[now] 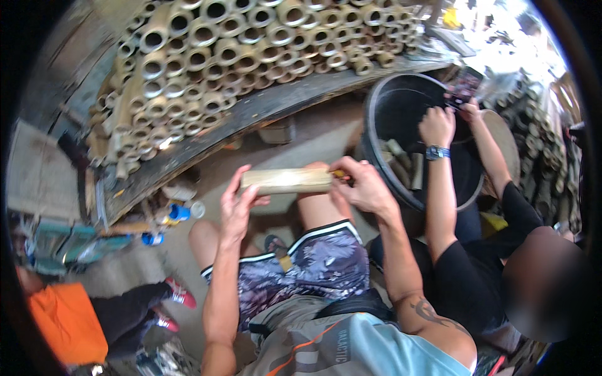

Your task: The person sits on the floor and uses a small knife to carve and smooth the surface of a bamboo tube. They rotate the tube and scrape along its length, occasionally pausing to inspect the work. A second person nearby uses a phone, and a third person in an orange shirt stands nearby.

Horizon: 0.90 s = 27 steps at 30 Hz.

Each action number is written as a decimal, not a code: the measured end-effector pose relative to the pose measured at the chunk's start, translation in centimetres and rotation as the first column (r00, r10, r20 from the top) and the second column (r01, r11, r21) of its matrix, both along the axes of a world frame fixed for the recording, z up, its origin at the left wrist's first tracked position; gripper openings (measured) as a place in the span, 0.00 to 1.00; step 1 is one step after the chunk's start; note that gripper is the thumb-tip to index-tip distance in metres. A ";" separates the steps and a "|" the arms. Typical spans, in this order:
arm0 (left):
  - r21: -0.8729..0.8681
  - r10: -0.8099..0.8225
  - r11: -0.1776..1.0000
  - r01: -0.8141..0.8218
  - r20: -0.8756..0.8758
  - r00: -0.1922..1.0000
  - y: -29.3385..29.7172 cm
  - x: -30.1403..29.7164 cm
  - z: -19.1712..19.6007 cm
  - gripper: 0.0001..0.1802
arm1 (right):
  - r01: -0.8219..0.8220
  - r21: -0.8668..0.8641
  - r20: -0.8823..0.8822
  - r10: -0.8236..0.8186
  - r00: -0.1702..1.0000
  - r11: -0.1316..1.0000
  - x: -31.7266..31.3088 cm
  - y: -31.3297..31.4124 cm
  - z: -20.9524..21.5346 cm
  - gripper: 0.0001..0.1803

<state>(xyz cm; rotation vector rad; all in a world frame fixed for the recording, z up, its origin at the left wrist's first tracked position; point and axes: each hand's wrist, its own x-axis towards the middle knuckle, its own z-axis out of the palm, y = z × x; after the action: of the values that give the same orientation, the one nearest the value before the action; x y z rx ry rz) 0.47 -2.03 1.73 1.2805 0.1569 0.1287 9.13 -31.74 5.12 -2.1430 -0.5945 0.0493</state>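
- Left hand (235, 210) grips one end of a bamboo piece (286, 180).
- Right hand (364, 185) clasps the other end.
- Black bin (401, 100) just beyond the right hand.

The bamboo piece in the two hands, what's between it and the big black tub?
In the head view, the person's right hand sits between the bamboo piece and the black tub, gripping the piece's right end. Past the hand there is only a bare strip of floor.

A short length of pale bamboo tube (286, 180), smooth and tan, lies level and crosswise, held up in the air above bent knees.
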 end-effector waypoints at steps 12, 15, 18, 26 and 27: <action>-0.016 0.003 1.000 -0.003 -0.011 1.000 -0.3 -0.2 0.2 0.30 | 0.164 0.261 0.076 -0.189 0.979 0.951 0.8 1.7 1.8 0.09; -0.004 0.003 1.000 -0.003 -0.003 1.000 0.0 -0.3 -0.1 0.28 | 0.067 0.441 -0.104 -0.023 0.994 0.895 0.1 4.7 1.2 0.07; 0.024 0.025 0.999 -0.025 -0.005 1.000 -0.2 -0.5 -0.2 0.27 | 0.065 0.551 -0.326 0.143 0.934 0.832 -1.1 7.5 0.5 0.08; 0.071 0.032 0.997 -0.029 -0.048 0.998 -0.7 -1.0 -0.3 0.27 | -0.208 0.461 0.021 0.223 0.975 0.863 -0.8 6.5 4.0 0.09; 0.054 0.016 0.998 -0.015 -0.023 1.000 -0.7 -1.3 -0.6 0.27 | -0.267 0.518 0.060 0.277 0.959 0.812 -1.2 5.7 5.1 0.15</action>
<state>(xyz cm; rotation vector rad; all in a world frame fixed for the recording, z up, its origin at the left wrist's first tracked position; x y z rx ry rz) -0.86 -2.73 1.14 1.3347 0.1848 0.1317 7.89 -26.00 10.20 -1.5147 -0.8004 0.0571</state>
